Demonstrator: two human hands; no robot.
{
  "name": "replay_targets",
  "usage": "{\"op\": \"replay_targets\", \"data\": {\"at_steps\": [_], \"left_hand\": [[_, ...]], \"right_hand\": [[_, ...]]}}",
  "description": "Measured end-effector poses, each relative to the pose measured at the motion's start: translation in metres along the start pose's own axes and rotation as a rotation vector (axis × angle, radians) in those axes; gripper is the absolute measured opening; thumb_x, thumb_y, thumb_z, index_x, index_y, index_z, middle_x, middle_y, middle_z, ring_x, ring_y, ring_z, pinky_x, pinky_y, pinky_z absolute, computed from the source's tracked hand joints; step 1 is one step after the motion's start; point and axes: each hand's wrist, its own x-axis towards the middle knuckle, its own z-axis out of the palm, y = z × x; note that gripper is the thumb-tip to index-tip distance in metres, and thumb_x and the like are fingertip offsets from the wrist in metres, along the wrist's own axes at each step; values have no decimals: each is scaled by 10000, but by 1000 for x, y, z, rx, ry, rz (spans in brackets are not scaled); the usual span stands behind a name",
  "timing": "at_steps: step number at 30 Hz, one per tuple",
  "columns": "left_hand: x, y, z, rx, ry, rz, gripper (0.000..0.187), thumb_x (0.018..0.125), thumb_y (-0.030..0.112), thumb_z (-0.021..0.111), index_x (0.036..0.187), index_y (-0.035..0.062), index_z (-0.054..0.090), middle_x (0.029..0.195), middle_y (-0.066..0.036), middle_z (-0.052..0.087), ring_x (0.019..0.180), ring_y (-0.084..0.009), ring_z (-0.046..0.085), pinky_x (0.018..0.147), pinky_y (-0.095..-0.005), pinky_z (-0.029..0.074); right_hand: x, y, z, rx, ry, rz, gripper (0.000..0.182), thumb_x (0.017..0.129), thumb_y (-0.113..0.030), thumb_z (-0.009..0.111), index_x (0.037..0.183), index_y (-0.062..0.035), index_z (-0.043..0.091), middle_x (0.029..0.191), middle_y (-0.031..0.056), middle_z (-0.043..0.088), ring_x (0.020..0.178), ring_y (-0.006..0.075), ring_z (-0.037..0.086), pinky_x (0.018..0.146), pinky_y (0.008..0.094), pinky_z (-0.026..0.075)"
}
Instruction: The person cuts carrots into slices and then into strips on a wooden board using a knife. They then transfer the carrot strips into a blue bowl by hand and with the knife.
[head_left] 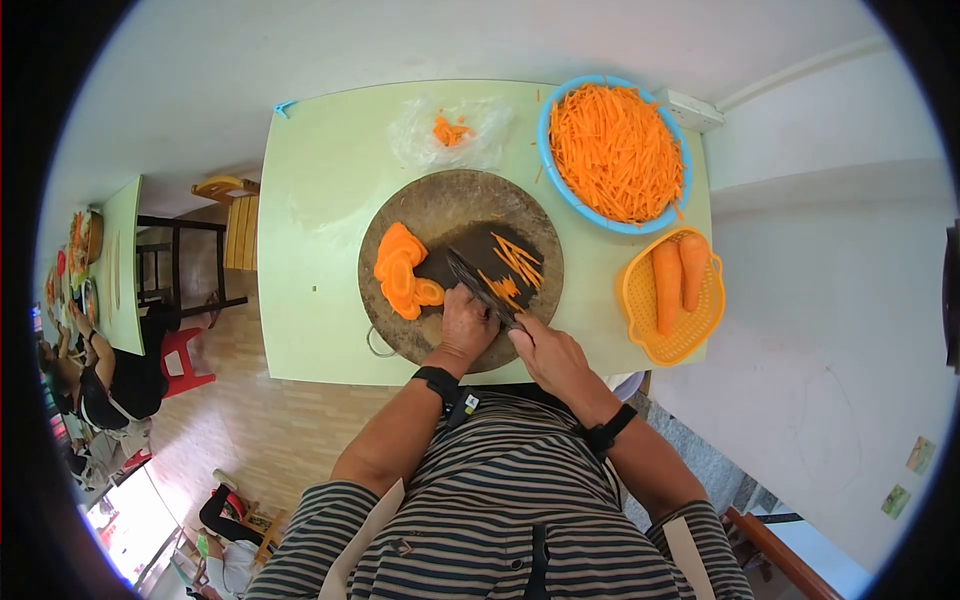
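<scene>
On the round wooden chopping board (pixel 440 200), my right hand (pixel 550 355) is closed around the handle of a dark-bladed knife (pixel 474 278). My left hand (pixel 468 322) is on the board at the left side of the blade, fingers curled down; what lies under them is hidden. Overlapping carrot slices (pixel 398 272) lie on the left part of the board. To the right of the blade are some thin carrot strips (pixel 518 258), with a few short ones close against the knife.
A blue basin (pixel 544 150) heaped with shredded carrot stands at the table's back right. Below it, a yellow basket (pixel 642 338) holds two whole carrots (pixel 667 285). A clear plastic bag (pixel 408 135) with carrot scraps lies behind the board. Other people (pixel 125 375) sit at the far left.
</scene>
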Motion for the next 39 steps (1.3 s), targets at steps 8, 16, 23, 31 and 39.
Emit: {"op": "replay_targets", "data": {"at_steps": [8,16,23,31,39], "left_hand": [[-2,-5,5,-20,-18,-23,340,656,46,726,996,67,734,1091,-126,645,1015,-330,592,794,-440,422],[0,-3,1,20,-27,6,370,663,34,725,1030,73,708,1071,-108,652,1002,-321,593,794,-439,421],[2,-2,0,25,5,56,299,661,40,728,959,55,715,1002,-104,651,964,-321,592,774,-437,420],[4,0,1,-22,14,40,322,662,31,729,983,59,724,1025,-99,675,981,-325,595,790,-441,426],[2,-2,2,3,-5,5,323,656,29,728,977,58,726,1037,-100,675,997,-323,597,789,-439,423]], "right_hand": [[-2,8,7,54,20,-5,401,1039,-368,524,1288,-61,591,911,270,707,865,471,678,754,519,536],[5,-2,2,32,-3,28,397,1041,-363,527,1282,-54,586,895,268,701,848,470,677,742,520,534],[-3,1,2,57,-24,39,405,1043,-382,505,1281,-65,588,879,269,697,836,478,670,735,534,528],[-2,-1,1,75,-5,14,397,1046,-377,500,1277,-65,584,881,275,690,828,484,663,729,542,522],[7,-2,5,67,-4,22,384,1049,-364,501,1277,-66,580,884,272,689,826,482,664,720,541,517]]}}
